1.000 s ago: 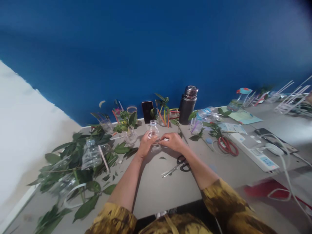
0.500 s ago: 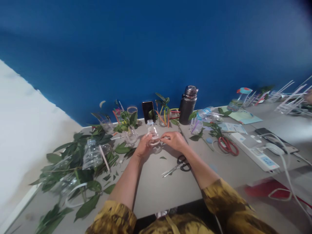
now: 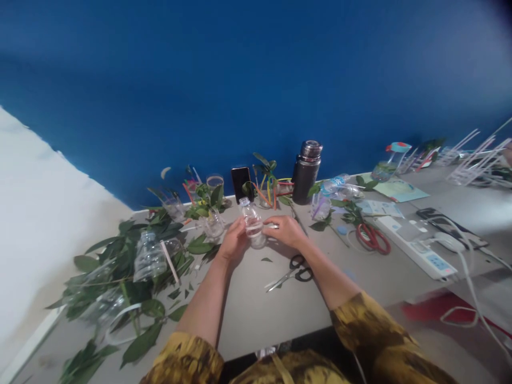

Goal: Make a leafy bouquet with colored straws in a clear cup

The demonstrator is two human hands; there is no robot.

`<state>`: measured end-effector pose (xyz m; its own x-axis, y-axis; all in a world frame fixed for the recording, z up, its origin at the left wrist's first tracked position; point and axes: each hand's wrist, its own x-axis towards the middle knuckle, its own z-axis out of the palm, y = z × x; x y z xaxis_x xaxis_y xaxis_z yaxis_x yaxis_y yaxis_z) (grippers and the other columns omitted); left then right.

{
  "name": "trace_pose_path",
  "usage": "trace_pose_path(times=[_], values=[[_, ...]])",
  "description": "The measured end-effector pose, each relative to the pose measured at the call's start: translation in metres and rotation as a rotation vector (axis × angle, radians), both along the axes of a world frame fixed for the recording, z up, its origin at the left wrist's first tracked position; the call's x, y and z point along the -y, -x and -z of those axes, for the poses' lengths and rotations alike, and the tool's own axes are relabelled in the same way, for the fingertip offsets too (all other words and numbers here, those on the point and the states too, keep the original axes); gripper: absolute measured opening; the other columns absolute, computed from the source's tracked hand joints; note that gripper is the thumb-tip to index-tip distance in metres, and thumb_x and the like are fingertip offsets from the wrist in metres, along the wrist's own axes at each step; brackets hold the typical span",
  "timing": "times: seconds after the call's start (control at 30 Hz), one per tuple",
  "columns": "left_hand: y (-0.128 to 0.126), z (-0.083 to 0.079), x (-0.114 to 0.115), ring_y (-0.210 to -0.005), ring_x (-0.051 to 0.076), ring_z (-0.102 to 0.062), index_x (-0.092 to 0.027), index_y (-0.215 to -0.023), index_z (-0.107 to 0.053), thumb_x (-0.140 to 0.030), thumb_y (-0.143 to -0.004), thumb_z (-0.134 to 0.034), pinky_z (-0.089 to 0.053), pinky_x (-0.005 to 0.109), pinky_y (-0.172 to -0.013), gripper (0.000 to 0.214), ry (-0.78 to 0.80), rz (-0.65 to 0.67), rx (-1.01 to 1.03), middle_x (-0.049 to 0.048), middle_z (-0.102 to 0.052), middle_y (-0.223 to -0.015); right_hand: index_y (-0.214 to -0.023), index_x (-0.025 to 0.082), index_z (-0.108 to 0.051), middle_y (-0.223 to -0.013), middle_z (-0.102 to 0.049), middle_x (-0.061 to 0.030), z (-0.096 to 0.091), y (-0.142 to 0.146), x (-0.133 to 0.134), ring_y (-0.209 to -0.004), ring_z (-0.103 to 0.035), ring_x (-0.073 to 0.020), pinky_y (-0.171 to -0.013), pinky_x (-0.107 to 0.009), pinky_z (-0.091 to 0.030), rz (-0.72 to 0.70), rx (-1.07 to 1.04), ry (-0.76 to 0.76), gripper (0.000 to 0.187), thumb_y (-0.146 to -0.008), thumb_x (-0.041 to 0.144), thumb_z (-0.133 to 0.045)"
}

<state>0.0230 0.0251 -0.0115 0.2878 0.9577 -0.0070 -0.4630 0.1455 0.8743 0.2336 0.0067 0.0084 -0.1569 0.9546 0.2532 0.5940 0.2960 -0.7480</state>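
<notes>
Smooth, glossy clear plastic is seen in the bottle (image 3: 253, 226); steel blades and black plastic handles in the scissors (image 3: 295, 270); a matt dark body and polished metal cap in the vacuum flask (image 3: 306, 181).

we have a plastic bottle (image 3: 253, 224) tilted between our left hand (image 3: 236, 241) and right hand (image 3: 286, 232), above a table (image 3: 272, 314). behind it, a phone (image 3: 240, 184) leans near the wall (image 3: 240, 80), with a thermos (image 3: 306, 170) to its right. scissors (image 3: 294, 272) lie before our right hand, and a second pair (image 3: 373, 238) lies further right (just beside a power strip (image 3: 416, 248)). to our left, a second bottle (image 3: 150, 258) rests on a heap of leafy cuttings (image 3: 120, 272).
</notes>
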Motion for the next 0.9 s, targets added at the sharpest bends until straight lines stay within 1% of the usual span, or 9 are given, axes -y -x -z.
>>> trace_pose_path(times=[0.1,0.2,0.23,0.3,0.37,0.47,0.63,0.8,0.9], values=[[-0.005,0.002,0.001,-0.104,0.027,-0.076,-0.017,-0.115,-0.072,-0.045,-0.077,-0.090,-0.059,0.036,-0.088,0.050,0.008,-0.025,-0.024,0.0128,-0.079,-0.115,-0.103,0.030,-0.086,-0.092,-0.084,-0.0013,-0.001,0.003,0.001,-0.084,-0.074,-0.0223,-0.076,-0.028,-0.049,0.045,0.096,-0.002,0.022,-0.084,0.039,-0.083],[-0.010,0.005,0.003,-0.096,0.023,-0.076,-0.020,-0.113,-0.068,-0.041,-0.067,-0.096,-0.059,0.033,-0.084,0.058,0.008,-0.093,-0.063,0.0061,-0.077,-0.105,-0.103,0.029,-0.086,-0.083,-0.081,-0.0015,-0.002,0.008,0.003,-0.077,-0.071,-0.0212,-0.071,-0.028,-0.045,0.062,0.143,-0.004,0.024,-0.083,0.043,-0.084],[-0.012,0.005,0.003,-0.094,0.022,-0.075,-0.021,-0.113,-0.066,-0.039,-0.064,-0.097,-0.058,0.033,-0.085,0.061,0.010,-0.102,-0.061,0.0043,-0.076,-0.102,-0.102,0.029,-0.085,-0.082,-0.081,-0.0014,-0.002,0.009,0.003,-0.077,-0.071,-0.0210,-0.070,-0.027,-0.045,0.062,0.145,-0.007,0.024,-0.083,0.043,-0.084],[-0.013,0.004,0.005,-0.094,0.021,-0.076,-0.021,-0.114,-0.064,-0.038,-0.064,-0.097,-0.058,0.035,-0.090,0.062,0.015,-0.088,-0.038,0.0030,-0.075,-0.101,-0.098,0.029,-0.085,-0.082,-0.080,-0.0006,-0.003,0.008,0.003,-0.079,-0.070,-0.0203,-0.071,-0.027,-0.044,0.053,0.126,-0.008,0.019,-0.085,0.041,-0.081],[-0.012,0.002,0.006,-0.095,0.021,-0.076,-0.022,-0.113,-0.063,-0.038,-0.068,-0.094,-0.058,0.036,-0.093,0.057,0.015,-0.062,-0.015,0.0032,-0.075,-0.102,-0.093,0.029,-0.085,-0.082,-0.080,0.0006,-0.004,0.005,0.003,-0.078,-0.069,-0.0188,-0.071,-0.027,-0.045,0.037,0.075,0.010,0.014,-0.086,0.038,-0.078],[-0.010,0.000,0.009,-0.096,0.022,-0.075,-0.022,-0.111,-0.063,-0.039,-0.071,-0.093,-0.057,0.037,-0.093,0.053,0.010,-0.038,0.005,0.0044,-0.075,-0.104,-0.089,0.026,-0.085,-0.080,-0.079,0.0017,-0.003,0.000,0.001,-0.074,-0.068,-0.0167,-0.070,-0.025,-0.046,-0.009,-0.040,0.056,0.014,-0.085,0.035,-0.075],[-0.003,0.001,0.007,-0.099,0.025,-0.076,-0.021,-0.120,-0.061,-0.038,-0.068,-0.095,-0.057,0.041,-0.096,0.064,0.015,0.015,0.073,0.0090,-0.077,-0.111,-0.087,0.020,-0.083,-0.080,-0.078,-0.0008,0.002,-0.001,-0.003,-0.072,-0.067,-0.0165,-0.069,-0.025,-0.050,-0.067,-0.170,0.076,0.017,-0.082,0.033,-0.074],[0.005,0.000,0.002,-0.096,0.026,-0.077,-0.019,-0.118,-0.065,-0.036,-0.067,-0.095,-0.058,0.040,-0.093,0.061,0.003,0.034,0.092,0.0109,-0.079,-0.111,-0.092,0.019,-0.084,-0.081,-0.076,-0.0010,0.000,-0.001,-0.003,-0.069,-0.064,-0.0147,-0.067,-0.024,-0.049,-0.125,-0.242,0.119,0.025,-0.079,0.039,-0.077],[0.009,-0.002,0.003,-0.094,0.026,-0.077,-0.017,-0.119,-0.070,-0.035,-0.070,-0.093,-0.058,0.038,-0.090,0.057,0.014,0.051,0.091,0.0119,-0.080,-0.109,-0.087,0.017,-0.085,-0.079,-0.076,-0.0016,-0.004,-0.002,-0.002,-0.070,-0.063,-0.0148,-0.067,-0.024,-0.049,-0.164,-0.265,0.148,0.025,-0.077,0.039,-0.079]])
